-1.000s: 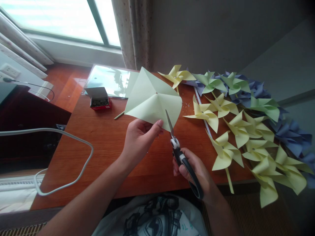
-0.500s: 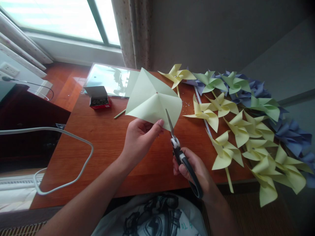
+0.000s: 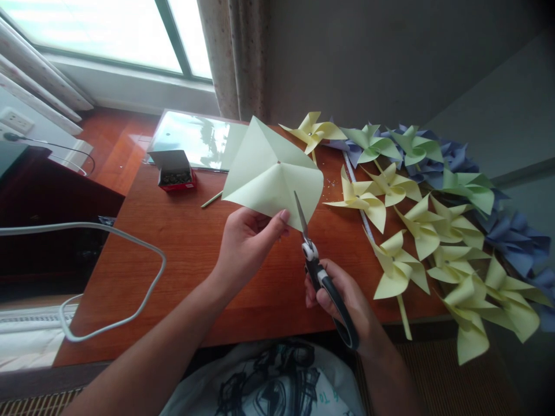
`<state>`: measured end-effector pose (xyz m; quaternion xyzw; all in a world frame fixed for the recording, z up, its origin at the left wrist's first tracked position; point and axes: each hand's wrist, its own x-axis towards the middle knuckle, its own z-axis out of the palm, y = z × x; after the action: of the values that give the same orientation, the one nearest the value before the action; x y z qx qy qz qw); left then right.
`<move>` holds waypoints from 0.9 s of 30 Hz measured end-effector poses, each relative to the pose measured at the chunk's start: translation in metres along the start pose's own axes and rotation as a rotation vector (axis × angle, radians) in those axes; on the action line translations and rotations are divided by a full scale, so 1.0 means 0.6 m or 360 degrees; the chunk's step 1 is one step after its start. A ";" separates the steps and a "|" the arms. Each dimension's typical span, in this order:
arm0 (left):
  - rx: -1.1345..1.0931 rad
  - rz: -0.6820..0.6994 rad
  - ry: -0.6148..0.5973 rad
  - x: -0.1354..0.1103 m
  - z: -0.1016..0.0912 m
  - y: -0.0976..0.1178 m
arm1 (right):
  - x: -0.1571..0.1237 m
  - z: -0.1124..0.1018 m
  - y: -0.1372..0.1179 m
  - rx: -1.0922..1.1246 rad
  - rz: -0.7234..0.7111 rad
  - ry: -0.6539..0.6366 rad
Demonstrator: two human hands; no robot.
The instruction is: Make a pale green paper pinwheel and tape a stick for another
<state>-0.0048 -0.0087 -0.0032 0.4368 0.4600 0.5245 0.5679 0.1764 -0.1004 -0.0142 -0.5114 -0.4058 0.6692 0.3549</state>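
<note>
My left hand (image 3: 251, 237) pinches the near edge of a pale green paper square (image 3: 260, 179), thumb on top and fingers underneath. The sheet is creased from its corners toward a small hole or mark near the middle. Black-and-white scissors (image 3: 310, 251) are gripped in my right hand (image 3: 340, 294), with the handle loops partly hidden by the fingers. One blade lies over the paper at its near right corner, pointing toward the middle. The other blade is hidden, seemingly beneath the sheet.
Several yellow pinwheels (image 3: 399, 263), green pinwheels (image 3: 416, 144) and blue-purple pinwheels (image 3: 515, 237) crowd the right side of the wooden table (image 3: 182, 289). At the back left stand a small red box (image 3: 177, 179) of dark bits and a clear plastic sleeve (image 3: 197, 136). A white cable (image 3: 143, 242) loops at left.
The paper, the scissors and both hands have shifted only very slightly to the right. Both grips look the same as before.
</note>
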 end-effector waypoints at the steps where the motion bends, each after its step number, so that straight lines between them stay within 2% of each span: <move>1: 0.0001 0.0001 -0.0001 0.000 0.000 0.000 | 0.000 0.000 0.002 -0.0001 -0.0006 0.0003; 16: 0.0101 -0.0011 0.0055 -0.003 0.003 0.005 | 0.000 0.001 -0.004 -0.0012 0.0028 0.0021; 27: 0.0093 -0.0003 0.0026 -0.003 0.002 0.004 | -0.002 0.003 -0.011 0.0009 0.0064 0.0002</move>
<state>-0.0041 -0.0104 -0.0006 0.4486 0.4801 0.5139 0.5516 0.1753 -0.0992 -0.0071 -0.5189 -0.3934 0.6769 0.3431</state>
